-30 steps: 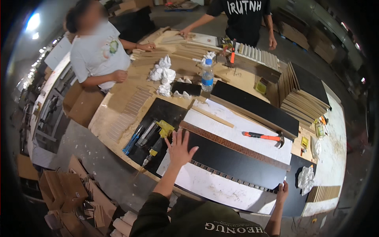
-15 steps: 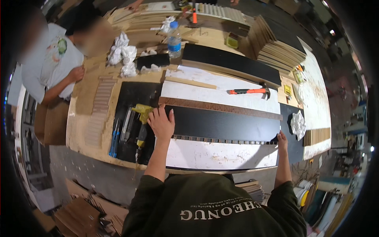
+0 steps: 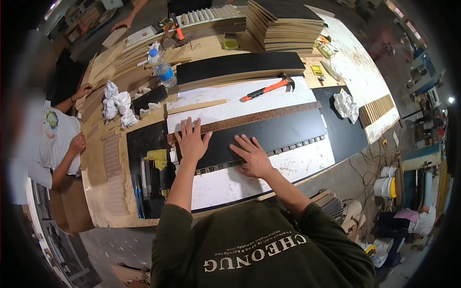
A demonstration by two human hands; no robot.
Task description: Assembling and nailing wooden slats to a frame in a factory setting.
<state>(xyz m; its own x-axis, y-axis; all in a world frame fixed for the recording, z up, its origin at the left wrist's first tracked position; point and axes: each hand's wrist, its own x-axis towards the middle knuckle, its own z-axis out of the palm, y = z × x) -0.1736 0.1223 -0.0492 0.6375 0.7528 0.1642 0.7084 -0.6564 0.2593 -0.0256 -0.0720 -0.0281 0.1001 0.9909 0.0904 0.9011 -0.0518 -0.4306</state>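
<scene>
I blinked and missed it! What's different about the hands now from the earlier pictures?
The right hand let go of the right end of the black board and moved left to about its middle, where it rests with fingers spread. The camera's view has turned too. The left hand is still at the board's left end, and the hammer still lies on the white panel.
</scene>
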